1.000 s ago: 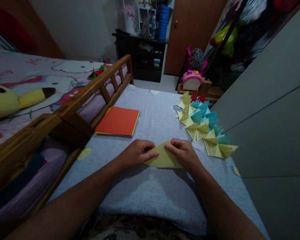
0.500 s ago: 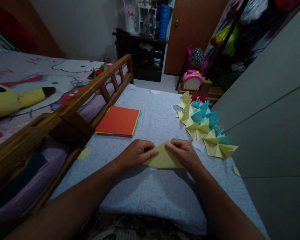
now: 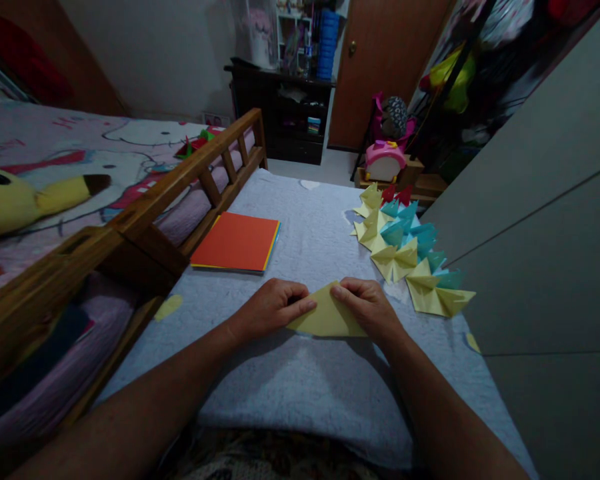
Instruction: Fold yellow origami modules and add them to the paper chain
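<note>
A folded sheet of yellow paper [image 3: 330, 317], roughly triangular with its long edge toward me, is held just above the cloth-covered surface. My left hand [image 3: 277, 305] pinches its left part between thumb and fingers. On its upper right side, my right hand [image 3: 367, 303] grips it the same way, thumb on the near face. Fingertips behind the paper are hidden. Beyond my left hand lies a stack of square coloured paper [image 3: 237, 241], orange on top. To the right of my right hand stand several folded yellow paper pieces [image 3: 433, 293] and blue ones [image 3: 405, 223].
The light blue cloth [image 3: 305, 393] covers the surface in front of me. A wooden bed rail [image 3: 180, 173] runs along the left, with a yellow plush toy [image 3: 25, 200] past it. A pale cabinet [image 3: 545, 233] bounds the right side. Red folded paper [image 3: 397, 195] sits farther back.
</note>
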Demonstrator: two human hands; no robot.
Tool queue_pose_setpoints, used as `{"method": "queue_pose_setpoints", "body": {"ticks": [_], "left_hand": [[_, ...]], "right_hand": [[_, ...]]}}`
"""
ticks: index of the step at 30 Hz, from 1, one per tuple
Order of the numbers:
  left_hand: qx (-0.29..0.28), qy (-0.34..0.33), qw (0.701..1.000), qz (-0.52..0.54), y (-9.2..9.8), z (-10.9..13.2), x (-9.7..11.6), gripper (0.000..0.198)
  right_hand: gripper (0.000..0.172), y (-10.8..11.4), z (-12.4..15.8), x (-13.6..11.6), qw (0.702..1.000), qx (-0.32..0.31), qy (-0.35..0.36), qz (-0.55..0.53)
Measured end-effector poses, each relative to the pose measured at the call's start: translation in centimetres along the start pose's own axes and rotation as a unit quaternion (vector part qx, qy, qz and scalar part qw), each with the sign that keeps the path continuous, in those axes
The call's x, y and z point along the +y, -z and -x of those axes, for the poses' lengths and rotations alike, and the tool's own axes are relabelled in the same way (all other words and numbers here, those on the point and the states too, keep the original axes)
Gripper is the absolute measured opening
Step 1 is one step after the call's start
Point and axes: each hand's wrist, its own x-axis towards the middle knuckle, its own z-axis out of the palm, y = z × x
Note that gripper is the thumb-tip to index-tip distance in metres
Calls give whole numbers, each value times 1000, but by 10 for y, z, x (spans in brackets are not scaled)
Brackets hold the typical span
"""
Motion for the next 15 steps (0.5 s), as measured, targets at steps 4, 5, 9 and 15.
{"method": "queue_pose_setpoints", "body": {"ticks": [4,5,9,15], "left_hand": [[16,-13,1000,4,0,0,3,27],[20,-15,1000,5,0,0,3,25],[22,-21,1000,-3,0,0,4,24],[36,-22,999,1,-1,-1,7,23]], "right_hand": [[40,-1,-1,1,1000,-11,2,-4],[41,-1,-1,0,1000,-12,3,-1],[39,-1,-2,-1,1000,-4,18,22],[35,-1,-2,-2,999,0,27,44]]}}
